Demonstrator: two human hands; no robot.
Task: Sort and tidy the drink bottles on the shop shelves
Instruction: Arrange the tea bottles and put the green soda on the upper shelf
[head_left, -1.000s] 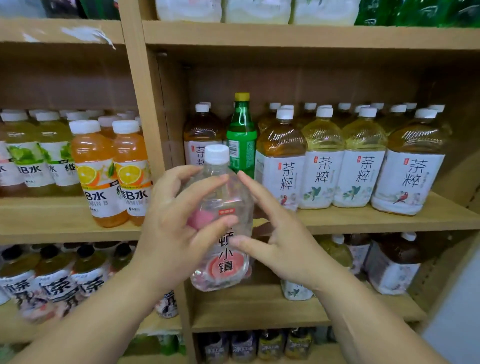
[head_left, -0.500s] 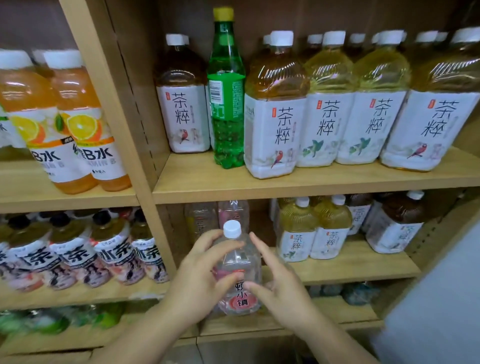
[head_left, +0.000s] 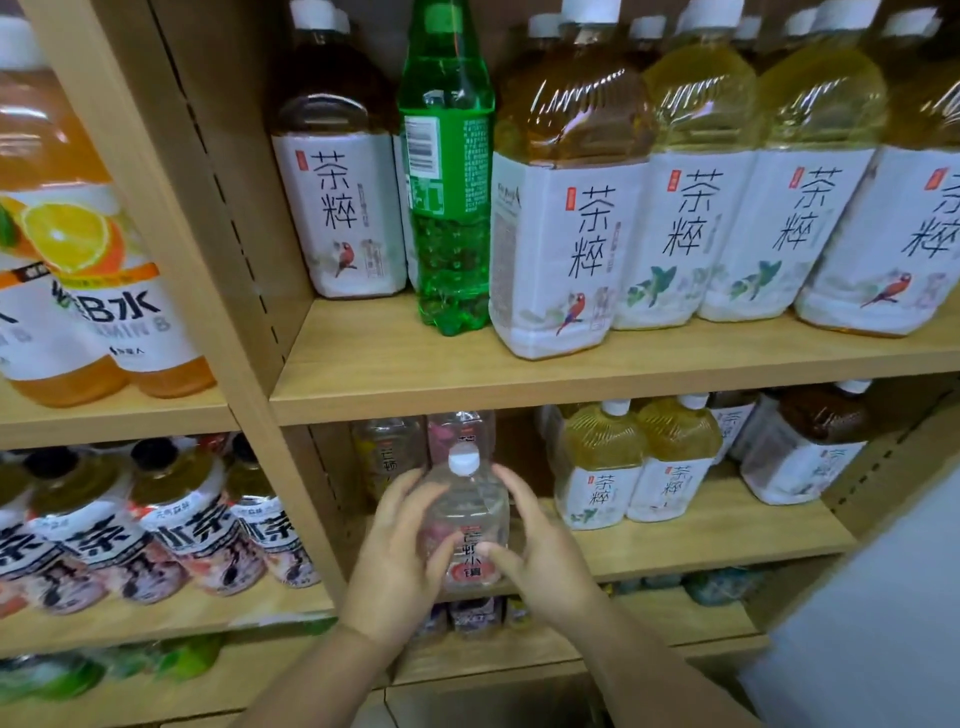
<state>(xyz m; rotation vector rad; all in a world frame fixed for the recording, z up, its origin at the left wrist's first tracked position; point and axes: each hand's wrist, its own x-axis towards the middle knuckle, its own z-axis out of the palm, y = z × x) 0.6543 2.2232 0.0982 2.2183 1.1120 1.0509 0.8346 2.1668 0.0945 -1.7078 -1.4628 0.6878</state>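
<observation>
A clear bottle with a white cap and a pink-red label (head_left: 466, 514) stands upright at the front left of the lower wooden shelf (head_left: 701, 545). My left hand (head_left: 400, 561) wraps its left side and my right hand (head_left: 540, 556) its right side, fingers curled around the body. Two similar clear bottles (head_left: 460, 434) stand behind it, deep in the shelf. On the shelf above, one green soda bottle (head_left: 449, 171) stands among white-labelled tea bottles (head_left: 571, 208).
Small yellow tea bottles (head_left: 639, 467) and dark tea bottles (head_left: 810, 447) stand to the right on the lower shelf. A wooden upright (head_left: 208, 291) divides the bays. Orange drink bottles (head_left: 78, 249) and black-capped bottles (head_left: 156, 525) fill the left bay. More bottles lie below.
The clear bottle went down from chest height, in front of the upper shelf, onto the lower shelf between both hands. My view tilted down and closer to the shelves.
</observation>
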